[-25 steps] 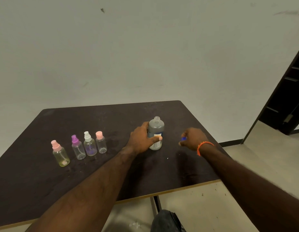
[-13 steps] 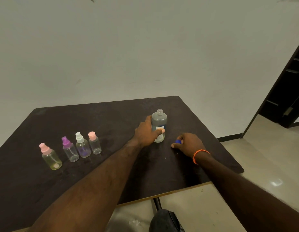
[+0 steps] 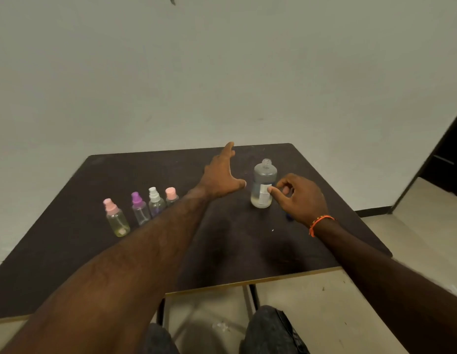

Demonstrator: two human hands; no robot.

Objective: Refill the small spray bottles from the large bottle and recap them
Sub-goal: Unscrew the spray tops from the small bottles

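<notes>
- Counter [image 3: 69, 251] edge at the left runs out of the picture; its dark top slopes back to a far edge against the pale wall [image 3: 222, 72].
- Four small spray bottles stand upright in a slanting row on the left half: a pink-capped bottle [image 3: 116, 217] nearest, holding yellowish liquid; then a purple-capped bottle [image 3: 139, 208]; a white-capped bottle [image 3: 155, 202]; and a second pink-capped bottle [image 3: 171, 195], partly hidden behind the forearm. Neighbours stand just beside one another, and open counter lies between the row and the left and near edges.
- Left hand [image 3: 219, 178] hangs above the counter's middle, its grip released: fingers straight and spread, thumb pointing toward the large bottle, with a gap between them.
- Large bottle [image 3: 263, 183] stands upright and uncapped right of centre, well in from the far and right edges, clear liquid low inside.
- Right hand [image 3: 301, 198] is just beside it, fingers curled, one fingertip at the label; whether the grip has closed on the bottle cannot be told.
- Blue cap [image 3: 288, 215] shows only as a sliver under the right hand.
- Orange wristband [image 3: 319, 222] circles the right wrist.
- Right counter edge slants toward a dark doorway [image 3: 444, 154]; the near edge shows a light wooden rim.
</notes>
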